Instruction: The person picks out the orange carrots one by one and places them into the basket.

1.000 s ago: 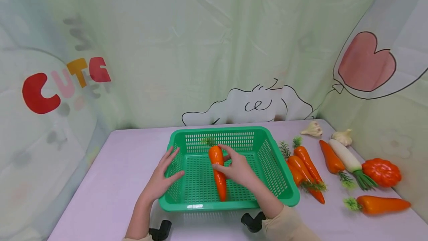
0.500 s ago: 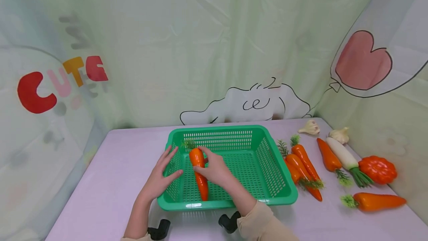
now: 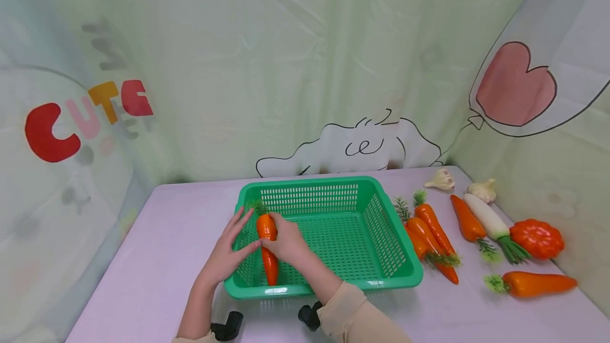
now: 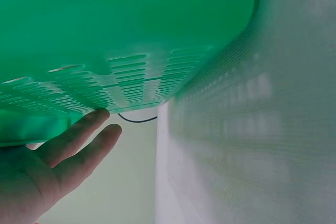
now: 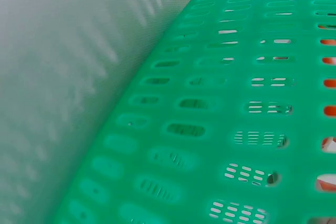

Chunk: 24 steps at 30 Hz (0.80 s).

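The right hand (image 3: 286, 241) pinched a carrot (image 3: 267, 225) in the basket (image 3: 340, 242), room rightward; the spread left hand (image 3: 226, 255) perhaps touched the rim (image 3: 386, 282).

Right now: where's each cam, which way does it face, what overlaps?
Head: on the head, facing forward and down at the green basket and held carrot; left hand, right hand, forearms, sleeves show.
Left wrist: on that wrist, facing the basket's outside; left-hand fingers show.
Right wrist: on that wrist, facing the basket's slotted outside close up; no hand clearly visible.
Shared: head and left wrist both show basket and left hand.
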Each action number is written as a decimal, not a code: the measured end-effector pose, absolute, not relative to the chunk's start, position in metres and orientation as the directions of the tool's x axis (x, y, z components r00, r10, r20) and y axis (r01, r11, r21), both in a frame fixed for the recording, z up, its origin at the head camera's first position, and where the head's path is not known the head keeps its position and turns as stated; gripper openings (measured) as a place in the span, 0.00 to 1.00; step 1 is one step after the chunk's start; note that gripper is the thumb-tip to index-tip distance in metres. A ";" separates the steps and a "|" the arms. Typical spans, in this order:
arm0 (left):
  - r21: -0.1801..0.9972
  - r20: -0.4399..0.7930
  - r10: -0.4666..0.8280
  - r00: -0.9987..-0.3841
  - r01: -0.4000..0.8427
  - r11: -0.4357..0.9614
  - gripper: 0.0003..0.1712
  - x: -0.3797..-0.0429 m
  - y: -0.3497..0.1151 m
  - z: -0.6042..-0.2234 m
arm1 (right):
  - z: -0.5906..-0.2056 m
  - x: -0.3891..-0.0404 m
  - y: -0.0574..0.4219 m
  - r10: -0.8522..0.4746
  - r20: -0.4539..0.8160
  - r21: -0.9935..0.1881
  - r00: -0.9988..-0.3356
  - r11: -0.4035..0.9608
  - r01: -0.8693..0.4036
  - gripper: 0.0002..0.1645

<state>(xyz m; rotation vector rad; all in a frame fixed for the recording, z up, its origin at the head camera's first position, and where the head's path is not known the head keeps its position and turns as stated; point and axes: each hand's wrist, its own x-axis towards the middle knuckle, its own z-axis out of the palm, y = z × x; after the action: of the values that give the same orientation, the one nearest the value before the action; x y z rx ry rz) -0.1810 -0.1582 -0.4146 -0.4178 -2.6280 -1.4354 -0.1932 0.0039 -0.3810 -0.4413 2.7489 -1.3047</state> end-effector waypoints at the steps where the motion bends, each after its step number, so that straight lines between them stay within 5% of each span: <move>1: 0.806 0.233 0.183 -0.955 0.295 0.513 0.39 -0.181 -0.158 -0.415 | -0.382 -0.193 0.003 -0.286 0.063 -0.764 -0.956 0.602 -0.231 0.36; 24: 0.805 0.258 0.191 -0.947 0.320 0.500 0.40 -0.181 -0.159 -0.418 | -0.383 -0.188 0.006 -0.356 -0.033 -0.683 -0.934 0.691 -0.239 0.40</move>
<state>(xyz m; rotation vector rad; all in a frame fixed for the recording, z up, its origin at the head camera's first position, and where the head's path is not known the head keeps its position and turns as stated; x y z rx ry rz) -0.1810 -0.1592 -0.4175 -0.4451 -2.6016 -1.4395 -0.1879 0.0058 -0.3833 -0.4855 2.7370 -1.0706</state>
